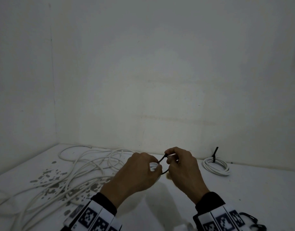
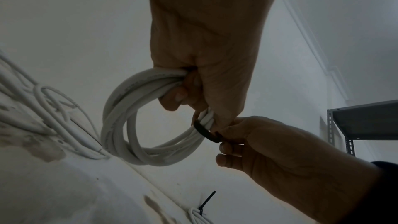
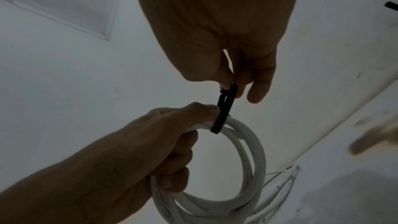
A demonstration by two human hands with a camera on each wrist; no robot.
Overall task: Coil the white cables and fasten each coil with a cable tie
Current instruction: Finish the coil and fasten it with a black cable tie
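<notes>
White cable coil [image 1: 153,166] is sitting almost hidden between the two hands in the head view, raised just above the white table [image 1: 243,189]; the left hand [image 1: 136,172] is curling round it while the right hand [image 1: 183,165] is pinching the black cable tie [image 1: 162,158], which is arching from the right fingertips across to the left ones. Loose white cables [image 1: 76,167] are sprawling on the left of the table, well apart from a finished coil [image 1: 216,166] lying near the wall [image 1: 160,72] on the right, its tie tail sticking up. From the left wrist, the coil [image 2: 133,122] is hanging as an upright ring below the left hand [image 2: 204,48], and the tie [image 2: 204,129] is wrapping the bundle just beside that grip, its ends running into the right hand [image 2: 269,151]. From the right wrist, the right hand [image 3: 226,40] is pinching both ends of the tie [image 3: 224,108] together, the strap's long axis running straight from the bundle up to the fingers, crosswise to the strands of the coil [image 3: 254,156] gripped by the left hand [image 3: 140,151]. Judging from this, the tail is probably being threaded into the head, so the right hand is the one placed to pull; whether it is already locked is too dark to tell.
</notes>
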